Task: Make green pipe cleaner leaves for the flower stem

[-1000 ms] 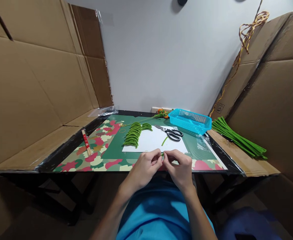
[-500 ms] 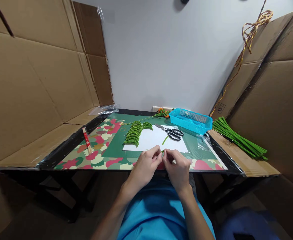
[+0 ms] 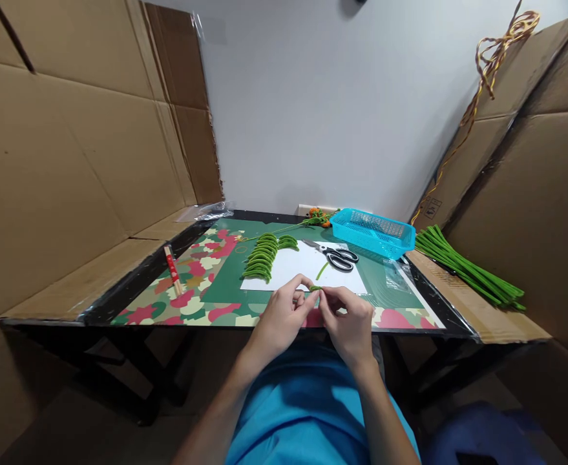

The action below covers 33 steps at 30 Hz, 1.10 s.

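Between my fingertips is a small green fuzzy piece (image 3: pixel 315 288), held just past the front edge of the white paper (image 3: pixel 293 274). My left hand (image 3: pixel 286 311) pinches it from the left, and my right hand (image 3: pixel 346 318) pinches its other end, the two hands nearly touching. On the paper lie black-handled scissors (image 3: pixel 338 257) and a short straight green stem (image 3: pixel 322 270). A long column of curved green pieces (image 3: pixel 260 258) lies along the paper's left side, with a shorter group of the same pieces (image 3: pixel 288 242) beside its top.
A blue plastic basket (image 3: pixel 373 233) stands at the back right, beside orange flowers (image 3: pixel 318 216). Long green stems (image 3: pixel 468 266) lie on cardboard at the right. Red-wrapped chopsticks (image 3: pixel 172 270) rest at the left. Cardboard walls (image 3: pixel 70 142) flank the table.
More of the green piece shows between my fingertips, and the fingers of my left hand have lifted and spread a little. The whole view has shifted slightly.
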Available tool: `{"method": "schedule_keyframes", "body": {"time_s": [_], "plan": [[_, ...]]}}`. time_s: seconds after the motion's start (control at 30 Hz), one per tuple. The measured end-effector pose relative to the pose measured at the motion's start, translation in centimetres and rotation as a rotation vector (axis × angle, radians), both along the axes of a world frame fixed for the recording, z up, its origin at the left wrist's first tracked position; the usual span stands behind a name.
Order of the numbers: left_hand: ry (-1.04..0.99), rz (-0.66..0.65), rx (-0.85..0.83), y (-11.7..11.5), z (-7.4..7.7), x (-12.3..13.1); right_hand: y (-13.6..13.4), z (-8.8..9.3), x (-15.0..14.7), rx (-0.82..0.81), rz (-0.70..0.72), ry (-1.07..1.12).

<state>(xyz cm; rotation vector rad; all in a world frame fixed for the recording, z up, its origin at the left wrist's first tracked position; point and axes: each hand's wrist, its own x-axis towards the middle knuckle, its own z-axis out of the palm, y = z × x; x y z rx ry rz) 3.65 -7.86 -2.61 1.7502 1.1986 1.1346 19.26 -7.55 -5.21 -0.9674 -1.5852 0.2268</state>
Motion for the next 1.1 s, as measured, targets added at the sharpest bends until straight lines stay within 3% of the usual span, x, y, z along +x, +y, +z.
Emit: {"method": "schedule_keyframes", "body": {"time_s": [0.53,0.73,0.83,0.93,1.1], "plan": [[0.038,0.071,0.034,0.0,-0.1,0.2,0.0,0.2,-0.1,-0.019,-0.003,-0.009],[0.145,0.132,0.055,-0.1,0.2,0.4,0.2,0.5,-0.5,-0.051,0.019,-0.022],[0.29,0.154,0.156,0.2,0.6,0.0,-0.4,0.6,-0.3,-0.042,0.017,-0.077],[0.492,0.238,0.32,1.5,1.4,-1.3,-0.6,0.9,2.0,-0.029,-0.007,-0.125],[0.746,0.165,0.401,7.0,3.2,-3.7,2.5,2.8,12.3,0.046,-0.448,0.033]]}}
